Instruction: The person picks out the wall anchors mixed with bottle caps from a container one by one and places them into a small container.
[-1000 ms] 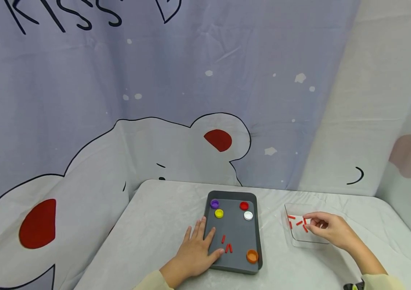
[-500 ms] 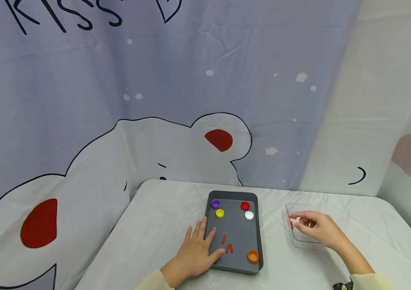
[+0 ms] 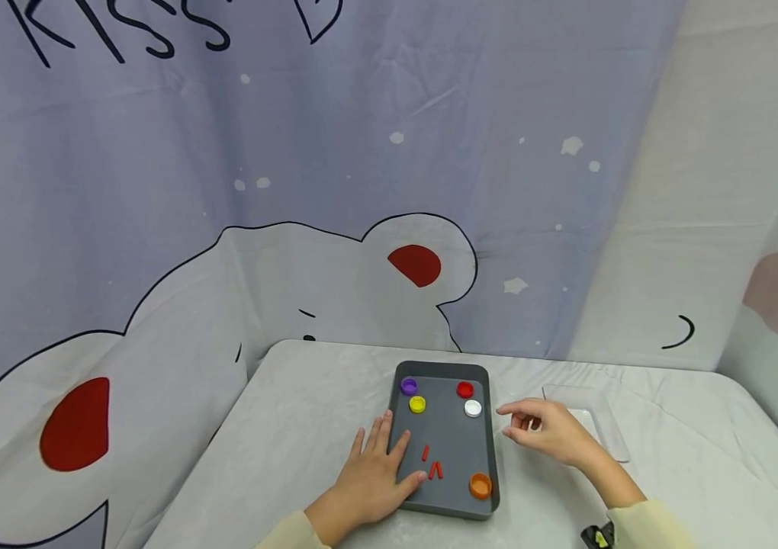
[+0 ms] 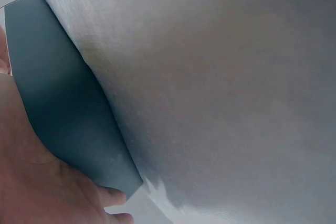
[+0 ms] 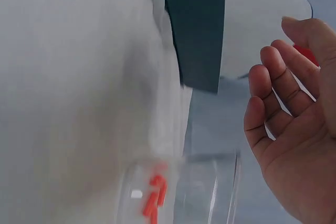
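Observation:
My left hand [image 3: 373,478] rests with spread fingers on the left rim of a grey tray [image 3: 451,442]. The left wrist view has that hand [image 4: 47,182] against the tray's dark side. Three short red sticks [image 3: 425,453] lie in the tray by my thumb. My right hand [image 3: 545,431] hovers just right of the tray. Its thumb and forefinger are apart, and nothing shows between them. Behind the right hand stands a clear plastic box [image 3: 609,427]. Several red sticks [image 5: 154,195] are in it in the right wrist view; the hand hides them in the head view.
Bottle caps lie in the tray: purple [image 3: 409,386], yellow [image 3: 417,404], red [image 3: 465,390] and white [image 3: 473,409] towards the back, a larger orange cap [image 3: 480,486] at the front right. White cloth [image 3: 320,412] covers the table. A printed curtain [image 3: 334,152] hangs behind.
My right hand has moved left, out of the clear box towards the tray. The left hand, the caps and the tray's sticks have stayed in place.

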Demonstrator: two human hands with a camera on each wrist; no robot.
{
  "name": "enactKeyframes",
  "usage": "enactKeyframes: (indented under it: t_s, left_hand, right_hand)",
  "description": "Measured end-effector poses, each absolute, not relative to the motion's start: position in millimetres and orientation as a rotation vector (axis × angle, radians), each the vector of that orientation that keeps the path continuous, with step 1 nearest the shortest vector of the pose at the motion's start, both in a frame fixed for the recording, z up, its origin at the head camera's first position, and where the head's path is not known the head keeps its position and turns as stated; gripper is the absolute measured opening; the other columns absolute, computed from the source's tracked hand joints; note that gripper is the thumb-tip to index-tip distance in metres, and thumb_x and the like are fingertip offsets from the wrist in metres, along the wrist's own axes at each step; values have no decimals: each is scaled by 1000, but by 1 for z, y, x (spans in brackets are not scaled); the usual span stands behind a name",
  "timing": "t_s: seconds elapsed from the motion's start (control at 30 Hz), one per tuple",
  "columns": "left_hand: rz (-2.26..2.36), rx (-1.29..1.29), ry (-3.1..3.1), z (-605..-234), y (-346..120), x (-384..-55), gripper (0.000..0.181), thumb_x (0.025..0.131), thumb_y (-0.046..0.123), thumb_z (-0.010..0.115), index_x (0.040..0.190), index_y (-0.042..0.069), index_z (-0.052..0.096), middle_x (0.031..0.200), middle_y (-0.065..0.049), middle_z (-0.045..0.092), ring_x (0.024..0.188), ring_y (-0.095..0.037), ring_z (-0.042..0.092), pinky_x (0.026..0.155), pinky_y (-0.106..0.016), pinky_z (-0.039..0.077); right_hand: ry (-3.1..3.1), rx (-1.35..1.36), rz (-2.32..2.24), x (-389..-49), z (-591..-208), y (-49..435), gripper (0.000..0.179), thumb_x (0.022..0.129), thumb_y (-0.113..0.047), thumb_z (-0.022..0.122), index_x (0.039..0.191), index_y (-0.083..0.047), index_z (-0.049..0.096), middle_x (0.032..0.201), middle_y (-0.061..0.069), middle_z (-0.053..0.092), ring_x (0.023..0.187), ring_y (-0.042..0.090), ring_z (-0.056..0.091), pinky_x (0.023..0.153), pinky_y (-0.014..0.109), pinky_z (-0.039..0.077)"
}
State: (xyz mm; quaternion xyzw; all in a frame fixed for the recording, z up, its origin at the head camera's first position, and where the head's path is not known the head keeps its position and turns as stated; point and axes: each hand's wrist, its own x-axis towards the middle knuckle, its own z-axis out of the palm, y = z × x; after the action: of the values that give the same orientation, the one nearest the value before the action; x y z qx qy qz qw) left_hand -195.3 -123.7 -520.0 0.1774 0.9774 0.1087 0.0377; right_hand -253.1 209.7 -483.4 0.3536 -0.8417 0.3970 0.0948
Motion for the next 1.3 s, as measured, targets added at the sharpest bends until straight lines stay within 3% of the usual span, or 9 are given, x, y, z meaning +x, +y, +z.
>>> enactKeyframes:
  t_s: [0.27,0.57,0.9,1.3]
  left_hand:
    - [333,540,3003,-521,-124,-196,82,99,72,32,155,13,43,169,-19,9,155,-39,13,120,-62,12]
    - [317,539,3009,-523,-124,-199,81,99,71,34,155,12,43,169,-20,9,155,-40,13,120,-63,12]
    - [309,533,3006,-520,-124,-197,81,99,71,34,155,13,44,168,-20,10,155,-39,15,120,-62,14]
    - [308,548,2983,-519,-124,-197,79,100,69,35,156,12,42,168,-21,9,155,-39,12,120,-63,13]
  right_hand:
    - [-2514,1128,1211,-252,-487,184,23,86,-16,81,108,-9,75,78,-13,63,72,1,56,65,25,52]
    - [-2570,1205,1247,-249,-493,161,28,88,-18,80,108,0,73,81,-11,64,74,7,60,70,29,54]
    - [-2614,1292,1179,-249,-498,141,29,90,-21,79,111,-1,74,85,-9,66,77,6,61,70,30,54]
    - [-2807,1280,1110,-250,-504,120,34,87,-27,82,113,-6,75,83,-10,62,74,0,54,68,21,49]
